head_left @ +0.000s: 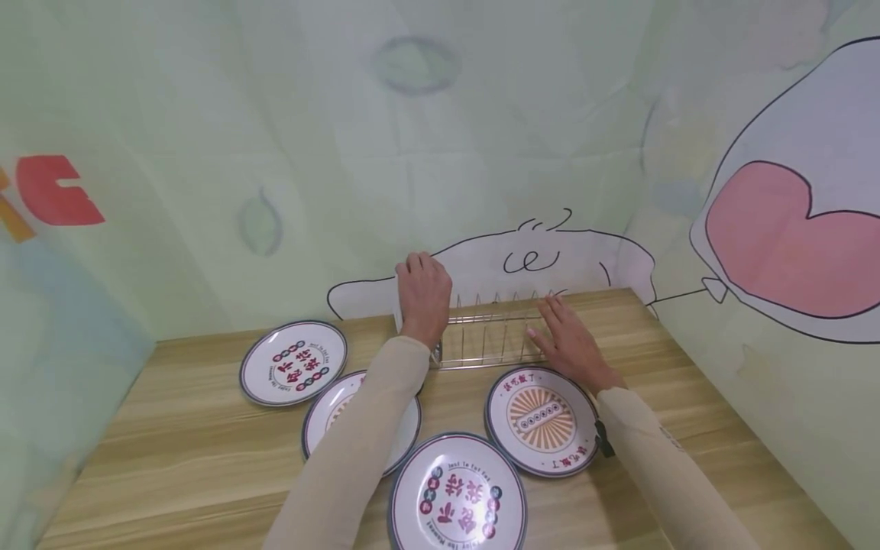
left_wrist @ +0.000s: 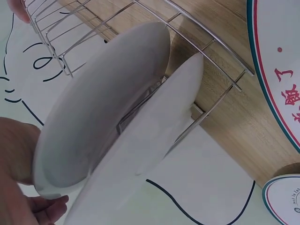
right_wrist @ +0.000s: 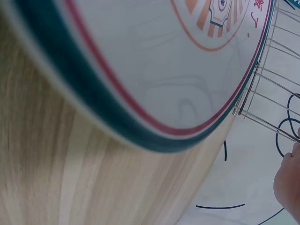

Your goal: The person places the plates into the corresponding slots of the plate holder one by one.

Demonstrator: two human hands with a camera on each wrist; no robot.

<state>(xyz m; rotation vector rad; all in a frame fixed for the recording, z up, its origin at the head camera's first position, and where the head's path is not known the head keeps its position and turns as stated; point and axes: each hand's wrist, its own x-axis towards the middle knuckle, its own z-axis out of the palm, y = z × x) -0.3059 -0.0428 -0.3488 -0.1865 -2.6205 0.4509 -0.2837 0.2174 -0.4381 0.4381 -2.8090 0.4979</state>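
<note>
At the left end of the wire dish rack (head_left: 491, 344), my left hand (head_left: 425, 298) grips the rim of a white plate (left_wrist: 101, 112) that stands on edge between the wires. A second white plate (left_wrist: 145, 145) leans beside it in the rack. In the left wrist view, the fingers (left_wrist: 49, 208) of that hand curl at the plate's lower rim. My right hand (head_left: 571, 344) rests at the rack's right end, fingers fairly straight. Just below it lies a plate with an orange sunburst (head_left: 541, 422), seen large in the right wrist view.
Flat on the wooden table (head_left: 186, 428) lie a plate with red lettering (head_left: 294, 363) at the left, a plate partly under my left sleeve (head_left: 330, 416), and another lettered plate (head_left: 457, 493) at the front. A printed cloth wall (head_left: 344, 191) rises behind the table.
</note>
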